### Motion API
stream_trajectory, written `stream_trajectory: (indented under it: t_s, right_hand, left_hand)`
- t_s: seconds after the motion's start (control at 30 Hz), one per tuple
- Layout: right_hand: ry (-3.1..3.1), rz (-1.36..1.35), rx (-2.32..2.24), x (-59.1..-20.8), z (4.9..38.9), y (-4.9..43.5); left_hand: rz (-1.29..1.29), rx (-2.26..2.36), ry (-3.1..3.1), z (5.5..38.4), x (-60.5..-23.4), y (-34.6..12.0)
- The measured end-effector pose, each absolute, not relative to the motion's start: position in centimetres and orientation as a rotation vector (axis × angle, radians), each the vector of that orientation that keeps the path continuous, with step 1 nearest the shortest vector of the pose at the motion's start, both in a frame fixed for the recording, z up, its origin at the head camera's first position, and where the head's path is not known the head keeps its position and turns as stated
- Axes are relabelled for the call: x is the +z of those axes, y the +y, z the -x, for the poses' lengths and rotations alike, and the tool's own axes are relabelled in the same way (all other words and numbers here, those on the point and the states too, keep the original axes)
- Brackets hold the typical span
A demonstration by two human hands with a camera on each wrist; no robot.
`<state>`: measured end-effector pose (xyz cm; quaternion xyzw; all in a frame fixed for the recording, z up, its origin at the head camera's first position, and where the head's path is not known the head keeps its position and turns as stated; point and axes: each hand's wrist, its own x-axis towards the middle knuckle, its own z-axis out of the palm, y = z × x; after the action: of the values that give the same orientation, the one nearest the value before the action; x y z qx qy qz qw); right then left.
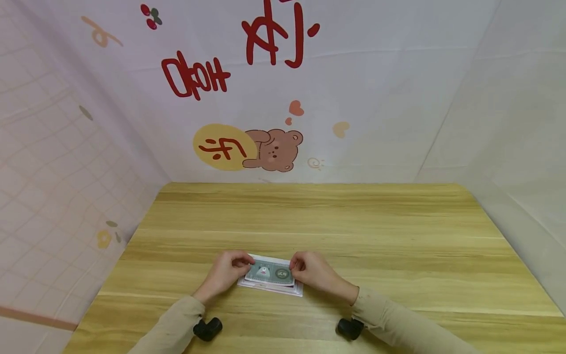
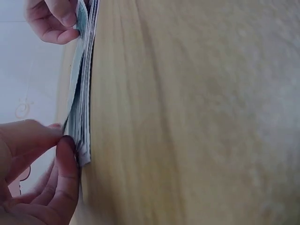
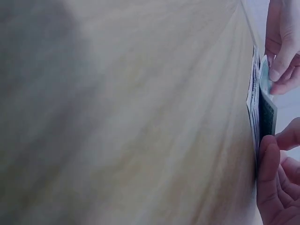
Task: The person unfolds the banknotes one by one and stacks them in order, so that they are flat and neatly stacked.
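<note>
A green printed paper slip, like a play banknote [image 1: 271, 280], with a white animal on it, lies over a stack of paper slips [image 1: 292, 291] on the table. My left hand [image 1: 227, 270] pinches its left end and my right hand [image 1: 316, 273] pinches its right end. In the left wrist view the banknote [image 2: 73, 89] bows up slightly from the stack [image 2: 86, 112], whose layered edges show. Seen from the right wrist, the stack [image 3: 253, 101] is edge-on beside the table surface, with my right fingertips [image 3: 268, 147] at the near end.
The wood-grain table [image 1: 353, 221] extends well beyond the hands on both sides and behind. A white printed cloth [image 1: 376, 98] with a bear and red characters hangs at its back edge. Black wrist devices [image 1: 208, 329] sit below both wrists.
</note>
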<state>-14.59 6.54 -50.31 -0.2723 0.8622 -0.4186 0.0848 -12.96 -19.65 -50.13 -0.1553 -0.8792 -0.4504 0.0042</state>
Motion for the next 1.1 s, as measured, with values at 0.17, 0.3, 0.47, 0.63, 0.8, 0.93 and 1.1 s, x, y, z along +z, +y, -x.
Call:
stream_trajectory:
  t_s: [0.17, 0.3, 0.47, 0.63, 0.8, 0.93, 1.1]
  right_hand:
    - [2.587, 0.794, -1.219, -50.1, 14.6, 6.4]
    - [2.583, 0.771, -1.213, -50.1, 14.7, 6.4]
    - [2.513, 0.802, -1.277, -50.4, 14.8, 6.8]
    - [2.388, 0.859, -1.339, -50.7, 15.0, 7.9]
    - [2.362, 0.906, -1.332, -50.6, 15.2, 9.3]
    - [2.364, 0.884, -1.352, -50.4, 15.5, 10.7]
    - [2.429, 0.85, -1.333, -50.1, 16.2, 12.6]
  left_hand:
    - [0.467, -1.321, -2.78, 12.9, -50.1, -19.7]
    - [0.443, -1.326, -2.817, 13.0, -50.0, -19.8]
    - [0.45, -1.329, -2.869, 13.1, -50.0, -20.2]
    - [0.469, -1.393, -2.892, 13.3, -49.7, -20.7]
    - [0.407, -1.518, -2.857, 13.5, -49.2, -21.3]
    - [0.321, -1.61, -2.806, 13.6, -48.6, -21.7]
    - [0.231, -1.554, -2.805, 14.1, -48.1, -22.2]
